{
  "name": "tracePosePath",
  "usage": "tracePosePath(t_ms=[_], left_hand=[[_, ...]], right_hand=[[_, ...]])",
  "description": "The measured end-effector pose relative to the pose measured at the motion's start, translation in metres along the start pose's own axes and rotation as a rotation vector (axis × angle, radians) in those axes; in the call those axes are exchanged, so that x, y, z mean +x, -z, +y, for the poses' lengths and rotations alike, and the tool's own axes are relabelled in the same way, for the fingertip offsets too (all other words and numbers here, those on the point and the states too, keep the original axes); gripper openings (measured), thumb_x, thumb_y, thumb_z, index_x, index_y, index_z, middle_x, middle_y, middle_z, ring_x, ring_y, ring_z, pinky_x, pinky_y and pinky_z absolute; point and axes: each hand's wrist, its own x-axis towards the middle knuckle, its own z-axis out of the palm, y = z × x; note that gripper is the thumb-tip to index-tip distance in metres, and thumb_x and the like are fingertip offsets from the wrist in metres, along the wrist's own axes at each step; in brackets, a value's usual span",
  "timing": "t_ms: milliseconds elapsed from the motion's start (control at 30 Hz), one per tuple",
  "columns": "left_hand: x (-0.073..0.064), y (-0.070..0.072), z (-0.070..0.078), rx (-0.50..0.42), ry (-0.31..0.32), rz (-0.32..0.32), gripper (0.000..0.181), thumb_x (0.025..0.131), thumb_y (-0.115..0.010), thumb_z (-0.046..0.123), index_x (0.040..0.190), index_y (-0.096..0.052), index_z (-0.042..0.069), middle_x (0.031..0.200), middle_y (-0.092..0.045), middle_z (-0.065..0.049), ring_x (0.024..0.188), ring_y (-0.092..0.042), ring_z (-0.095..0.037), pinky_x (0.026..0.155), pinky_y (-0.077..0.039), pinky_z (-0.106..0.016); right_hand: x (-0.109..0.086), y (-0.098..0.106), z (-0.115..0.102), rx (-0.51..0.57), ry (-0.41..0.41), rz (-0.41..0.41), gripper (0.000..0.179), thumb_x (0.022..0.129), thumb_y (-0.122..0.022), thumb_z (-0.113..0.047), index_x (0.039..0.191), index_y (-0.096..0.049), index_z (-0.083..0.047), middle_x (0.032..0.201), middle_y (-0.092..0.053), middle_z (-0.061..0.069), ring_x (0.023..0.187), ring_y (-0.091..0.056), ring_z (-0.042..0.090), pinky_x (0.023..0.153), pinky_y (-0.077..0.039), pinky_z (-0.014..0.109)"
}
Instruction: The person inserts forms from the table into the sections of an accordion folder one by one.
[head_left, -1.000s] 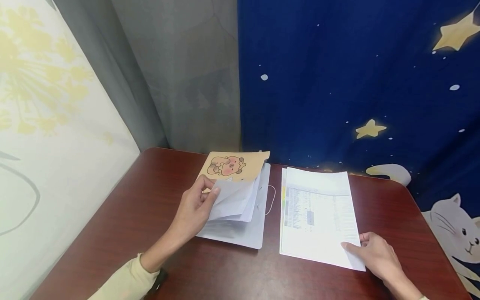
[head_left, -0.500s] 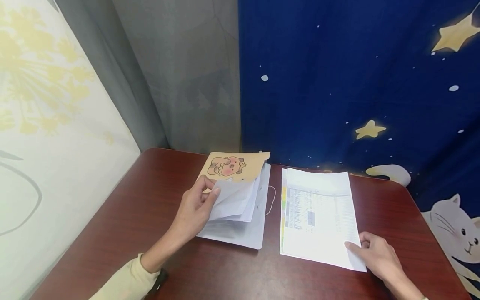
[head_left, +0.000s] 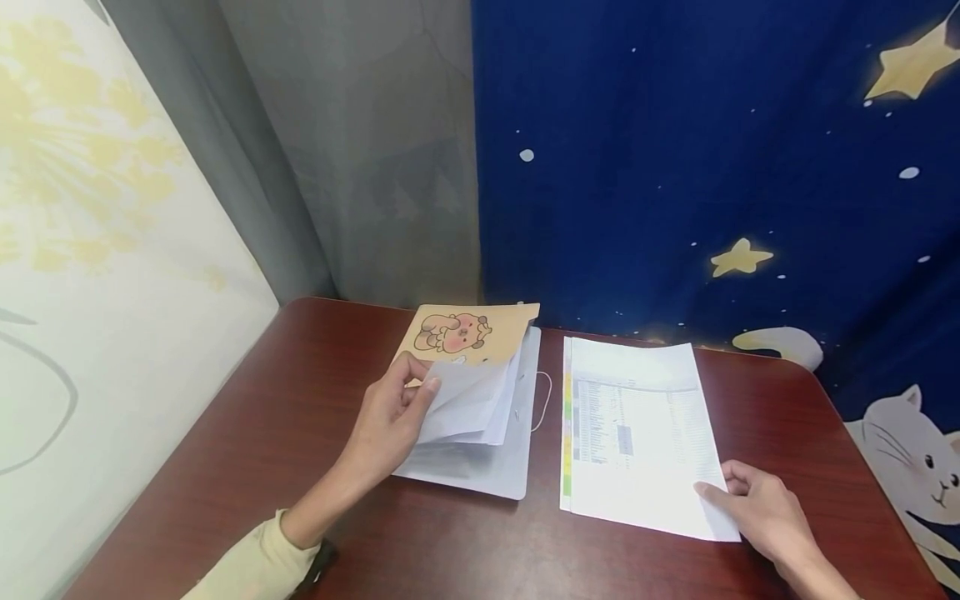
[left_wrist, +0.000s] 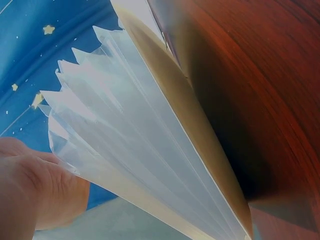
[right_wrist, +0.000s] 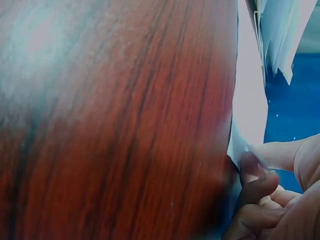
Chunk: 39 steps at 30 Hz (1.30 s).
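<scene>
On the left half of the table lies an accordion file folder (head_left: 487,475), its tan cover (head_left: 510,325) printed with a cartoon animal. My left hand (head_left: 393,412) pinches the near edge of its upper side and keeps it raised. In the left wrist view, several translucent pockets (left_wrist: 135,130) fan apart. To the folder's right is a small stack of papers; its top sheet (head_left: 637,492) bears a printed table. My right hand (head_left: 768,508) pinches that sheet's near right corner, thumb on top. A strip of a coloured sheet (head_left: 567,450) shows along the stack's left edge.
A thin white elastic loop (head_left: 546,400) sticks out from the folder's right side. The reddish-brown table (head_left: 247,400) ends at a grey curtain (head_left: 375,167) and a blue starry curtain (head_left: 637,167) behind. A pale patterned wall hanging (head_left: 112,292) borders the left.
My right hand has drawn the top sheet slightly to the right, and more of the coloured strip shows at the left edge. The left hand and folder stay put.
</scene>
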Motion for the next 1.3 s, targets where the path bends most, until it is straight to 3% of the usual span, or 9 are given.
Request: tracePosePath(t_ms=[200, 433, 633, 800, 1167, 1300], left_hand=[[0.0, 0.0, -0.001, 0.009, -0.002, 0.011, 0.007, 0.097, -0.054, 0.008, 0.093, -0.048, 0.008, 0.049, -0.035, 0.003, 0.043, -0.028, -0.003, 0.037, -0.023, -0.023], [0.0, 0.0, -0.002, 0.001, 0.001, 0.008, 0.007, 0.097, -0.054, 0.01, 0.094, -0.048, 0.007, 0.057, -0.044, -0.006, 0.043, -0.029, -0.004, 0.037, -0.024, -0.023], [0.0, 0.001, 0.0, 0.014, -0.014, 0.01, 0.007, 0.097, -0.054, 0.009, 0.095, -0.048, 0.006, 0.049, -0.03, 0.003, 0.042, -0.027, -0.003, 0.037, -0.022, -0.022], [0.0, 0.001, 0.001, 0.014, -0.008, 0.01, 0.008, 0.097, -0.054, 0.01, 0.094, -0.048, 0.006, 0.05, -0.032, 0.003, 0.042, -0.027, -0.003, 0.037, -0.022, -0.022], [0.0, 0.0, 0.0, 0.016, -0.006, 0.01, 0.007, 0.098, -0.053, 0.01, 0.095, -0.048, 0.006, 0.053, -0.037, 0.001, 0.043, -0.027, -0.003, 0.037, -0.022, -0.022], [0.0, 0.0, -0.001, 0.028, -0.014, 0.015, 0.007, 0.098, -0.054, 0.011, 0.095, -0.048, 0.007, 0.051, -0.034, 0.002, 0.042, -0.026, -0.003, 0.037, -0.022, -0.022]], right_hand=[[-0.004, 0.0, -0.004, 0.091, -0.04, -0.02, 0.05, 0.082, -0.07, -0.049, 0.109, -0.064, -0.007, 0.07, -0.061, 0.0, 0.059, -0.049, 0.012, 0.051, -0.039, 0.027], [-0.007, 0.001, -0.008, 0.335, -0.13, -0.081, 0.058, 0.085, -0.068, -0.048, 0.122, -0.056, -0.005, 0.084, -0.07, -0.003, 0.055, -0.056, 0.011, 0.046, -0.047, 0.029], [-0.011, 0.002, -0.01, 0.601, -0.106, -0.148, 0.039, 0.088, -0.067, -0.042, 0.106, -0.058, -0.008, 0.072, -0.068, -0.01, 0.046, -0.047, 0.009, 0.039, -0.038, 0.023], [-0.014, 0.002, -0.009, 0.738, -0.135, -0.205, 0.024, 0.09, -0.066, -0.039, 0.095, -0.059, -0.017, 0.068, -0.061, -0.011, 0.048, -0.044, 0.006, 0.043, -0.038, 0.022], [-0.018, 0.008, -0.013, 0.838, -0.192, -0.285, 0.021, 0.091, -0.064, -0.038, 0.102, -0.056, -0.022, 0.078, -0.062, -0.011, 0.054, -0.044, 0.004, 0.047, -0.039, 0.02], [-0.023, 0.009, -0.016, 0.896, -0.152, -0.299, 0.016, 0.094, -0.061, -0.036, 0.103, -0.057, -0.024, 0.083, -0.066, -0.013, 0.057, -0.046, 0.002, 0.048, -0.039, 0.018]])
